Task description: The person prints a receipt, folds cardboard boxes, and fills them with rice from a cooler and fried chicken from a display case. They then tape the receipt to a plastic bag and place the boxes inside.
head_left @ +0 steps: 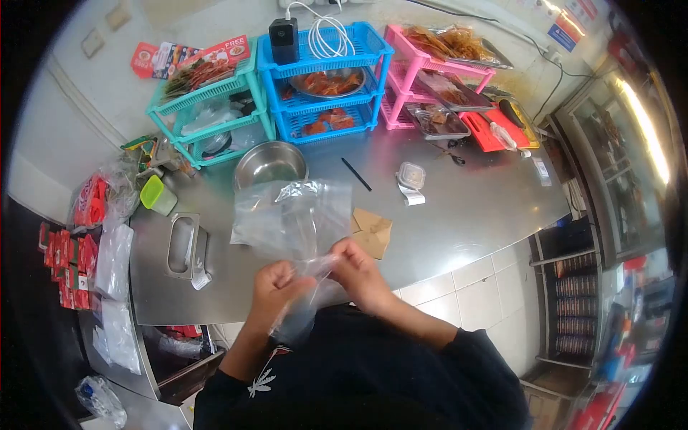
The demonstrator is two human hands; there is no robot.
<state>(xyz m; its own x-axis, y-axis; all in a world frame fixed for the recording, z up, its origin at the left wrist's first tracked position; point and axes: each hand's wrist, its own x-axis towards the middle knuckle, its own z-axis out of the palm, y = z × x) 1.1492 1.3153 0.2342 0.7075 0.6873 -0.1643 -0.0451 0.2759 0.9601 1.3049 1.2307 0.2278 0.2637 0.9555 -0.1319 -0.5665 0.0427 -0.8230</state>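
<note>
Close to my body, above the front edge of the steel table, my left hand [274,288] pinches a clear plastic bag [315,269]. My right hand [357,275] grips the same bag from the other side, its thumb and fingers pressed together. A loose end of the plastic hangs down in front of my dark shirt. Just beyond my hands, a stack of clear plastic bags [261,222] lies on the table. Behind the stack stands a round metal bowl [247,175]. A folded brown paper piece [373,233] rests right of the bags.
A black pen [356,174] and a small container with a paper strip [411,179] lie farther back. At left are a metal tray [185,247] and a green cup [158,196]. Green, blue [326,61] and pink racks holding food line the wall. Scissors [450,153] lie at right.
</note>
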